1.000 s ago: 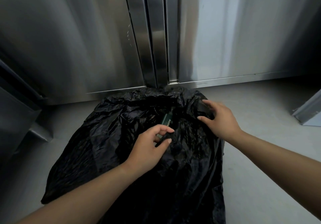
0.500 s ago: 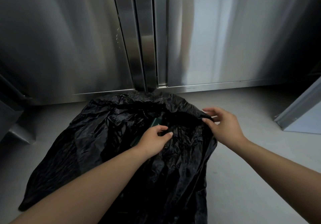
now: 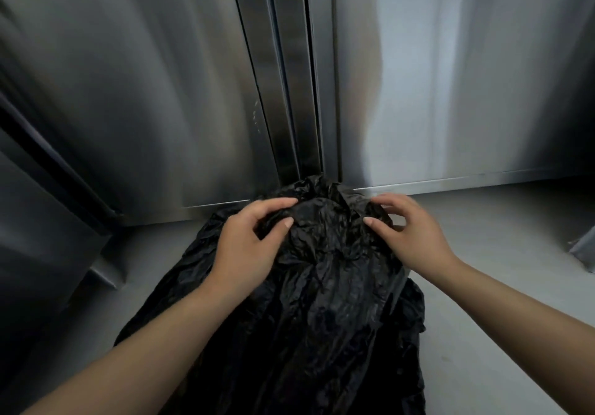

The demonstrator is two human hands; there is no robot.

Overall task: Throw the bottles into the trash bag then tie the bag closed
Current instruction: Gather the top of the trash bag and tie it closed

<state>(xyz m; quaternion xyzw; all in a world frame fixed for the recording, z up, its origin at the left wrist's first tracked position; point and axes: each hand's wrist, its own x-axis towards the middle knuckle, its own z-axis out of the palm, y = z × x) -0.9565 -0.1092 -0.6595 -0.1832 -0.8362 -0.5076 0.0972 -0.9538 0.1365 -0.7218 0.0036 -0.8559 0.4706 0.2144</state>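
A crinkled black trash bag (image 3: pixel 322 302) lies on the grey floor in front of me, its mouth end bunched up near the steel doors. My left hand (image 3: pixel 248 247) grips the gathered plastic on the left side of the mouth, fingers curled into it. On the right side of the mouth my right hand (image 3: pixel 409 237) rests with fingers spread, fingertips touching the plastic. No bottle shows; the bag's inside is hidden by the folded plastic.
Brushed steel doors (image 3: pixel 161 92) with a centre frame post (image 3: pixel 289 92) rise right behind the bag. A metal foot (image 3: pixel 103 276) juts out at the left, and another metal edge (image 3: pixel 582 247) stands at the far right on the grey floor (image 3: pixel 499 269).
The green bottle seen in the bag's mouth is now hidden. Both hands moved up to the mouth and gathered the plastic; the opening has closed up.
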